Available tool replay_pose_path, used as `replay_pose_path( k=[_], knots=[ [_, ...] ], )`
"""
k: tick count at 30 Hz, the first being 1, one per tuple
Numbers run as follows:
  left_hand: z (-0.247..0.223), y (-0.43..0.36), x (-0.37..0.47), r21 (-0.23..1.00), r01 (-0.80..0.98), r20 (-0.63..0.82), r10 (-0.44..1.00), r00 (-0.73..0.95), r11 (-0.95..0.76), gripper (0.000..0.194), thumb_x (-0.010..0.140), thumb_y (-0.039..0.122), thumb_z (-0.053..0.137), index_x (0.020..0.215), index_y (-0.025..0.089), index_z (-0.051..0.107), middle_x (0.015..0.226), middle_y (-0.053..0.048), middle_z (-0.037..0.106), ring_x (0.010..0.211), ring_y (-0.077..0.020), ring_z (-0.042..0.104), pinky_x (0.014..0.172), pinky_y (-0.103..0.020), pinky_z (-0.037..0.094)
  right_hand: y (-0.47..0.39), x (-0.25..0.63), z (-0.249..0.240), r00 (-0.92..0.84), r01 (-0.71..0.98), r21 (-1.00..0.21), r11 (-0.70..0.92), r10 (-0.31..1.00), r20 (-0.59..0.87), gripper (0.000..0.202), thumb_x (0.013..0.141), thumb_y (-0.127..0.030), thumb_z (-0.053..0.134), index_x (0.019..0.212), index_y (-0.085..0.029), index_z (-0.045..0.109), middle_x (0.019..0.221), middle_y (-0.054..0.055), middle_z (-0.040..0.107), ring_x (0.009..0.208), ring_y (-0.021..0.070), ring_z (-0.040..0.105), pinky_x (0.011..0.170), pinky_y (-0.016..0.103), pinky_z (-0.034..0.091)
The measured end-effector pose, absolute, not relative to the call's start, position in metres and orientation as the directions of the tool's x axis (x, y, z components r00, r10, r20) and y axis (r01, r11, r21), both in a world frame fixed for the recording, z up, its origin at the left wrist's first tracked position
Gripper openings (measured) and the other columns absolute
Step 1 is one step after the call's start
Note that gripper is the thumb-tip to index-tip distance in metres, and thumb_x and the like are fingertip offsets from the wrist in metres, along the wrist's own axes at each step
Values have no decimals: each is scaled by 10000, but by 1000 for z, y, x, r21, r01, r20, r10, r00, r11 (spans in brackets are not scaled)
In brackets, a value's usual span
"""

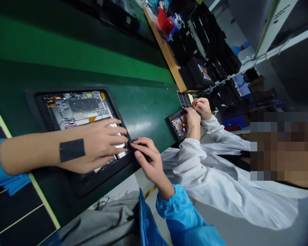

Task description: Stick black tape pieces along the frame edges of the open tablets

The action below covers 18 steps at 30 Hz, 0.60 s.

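Observation:
A tablet-like device with its inside exposed point(83, 107) sits in a black frame point(113, 99) on the green bench. It shows a metal shield plate, circuit boards, orange tape and thin wires. My left hand point(97, 143), with a piece of black tape point(72, 150) on its back, lies palm down across the device. Its fingers are stretched out and slightly spread, the tips near the frame's right side. At that same side, my right hand point(150, 159) has its thumb and fingers drawn together against the frame's edge. Whatever lies between those fingertips is hidden.
To the right, a co-worker in a white coat point(192, 157) handles a similar open device point(179, 126). Stacks of black trays point(192, 44) and a red bin point(165, 22) stand beyond a wooden edge point(166, 51). A black mat with yellow lines point(20, 212) is at lower left.

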State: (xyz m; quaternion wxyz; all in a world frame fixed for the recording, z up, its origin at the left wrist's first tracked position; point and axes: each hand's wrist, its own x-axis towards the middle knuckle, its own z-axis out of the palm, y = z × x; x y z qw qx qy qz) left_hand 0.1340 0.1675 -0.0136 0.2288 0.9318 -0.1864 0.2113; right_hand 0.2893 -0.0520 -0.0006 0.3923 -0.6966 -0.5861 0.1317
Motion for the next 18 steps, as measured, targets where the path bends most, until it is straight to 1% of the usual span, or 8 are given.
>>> replay_pose_path(
  k=[1, 3, 5, 7, 11, 14, 16, 18],
  knots=[
    [-15, 169, 130, 368, -435, 475, -236, 848, -822, 218, 1028, 278, 578, 1119, 286, 777, 1243, -32, 767, 1312, -279, 629, 1295, -516, 307, -54, 289, -2, 276, 721, -693, 14, 912, 305, 270, 1095, -298, 587, 1290, -247, 766, 1249, 110, 731, 1254, 250, 660, 1108, 483, 562],
    [-17, 173, 125, 408, -414, 459, -209, 863, -813, 235, 1072, 328, 571, 1180, 322, 779, 1365, -13, 735, 1442, -284, 555, 1353, -558, 191, -56, 286, -4, 196, 797, -602, 58, 917, 347, 314, 1088, -329, 607, 1350, -211, 734, 1367, 156, 694, 1322, 278, 627, 1140, 521, 550],
    [-16, 174, 124, 437, -379, 431, -180, 884, -816, 239, 1083, 355, 577, 1211, 352, 779, 1450, 6, 696, 1507, -288, 502, 1364, -579, 173, -56, 283, -3, 94, 878, -472, 83, 936, 339, 356, 1073, -351, 633, 1367, -169, 718, 1449, 200, 651, 1421, 324, 558, 1181, 571, 521],
    [-14, 172, 123, 423, -361, 425, -170, 889, -831, 239, 1085, 380, 580, 1218, 354, 777, 1496, 12, 670, 1526, -302, 485, 1364, -603, 181, -55, 282, -2, 62, 904, -420, 84, 945, 322, 351, 1069, -344, 636, 1354, -158, 719, 1458, 206, 654, 1458, 344, 531, 1186, 584, 522],
    [-17, 169, 121, 305, -356, 456, -192, 869, -883, 277, 1093, 395, 547, 1245, 311, 762, 1486, -4, 682, 1513, -305, 505, 1383, -597, 143, -53, 281, -5, 134, 842, -530, 100, 913, 386, 264, 1082, -282, 600, 1290, -188, 733, 1382, 168, 717, 1378, 288, 620, 1146, 519, 576],
    [-22, 169, 120, 173, -383, 478, -262, 838, -907, 279, 1073, 334, 556, 1256, 289, 761, 1467, -23, 693, 1505, -274, 519, 1399, -542, 136, -53, 282, -6, 98, 863, -494, 112, 920, 379, 304, 1074, -279, 612, 1315, -130, 721, 1440, 229, 678, 1404, 321, 600, 1145, 543, 575],
    [-21, 166, 120, 64, -405, 456, -334, 825, -912, 257, 1051, 263, 575, 1216, 269, 772, 1464, -26, 693, 1482, -240, 542, 1409, -489, 135, -54, 281, 0, 70, 876, -468, 117, 929, 363, 277, 1063, -276, 631, 1280, -146, 745, 1460, 225, 671, 1428, 348, 578, 1145, 572, 567],
    [-12, 159, 122, -15, -370, 381, -347, 857, -929, 242, 1030, 208, 600, 1188, 247, 779, 1418, -37, 718, 1423, -238, 588, 1401, -475, 192, -52, 279, 13, 150, 828, -552, 103, 907, 394, 220, 1058, -226, 629, 1225, -201, 770, 1358, 165, 734, 1328, 314, 649, 1098, 534, 595]
  ],
)
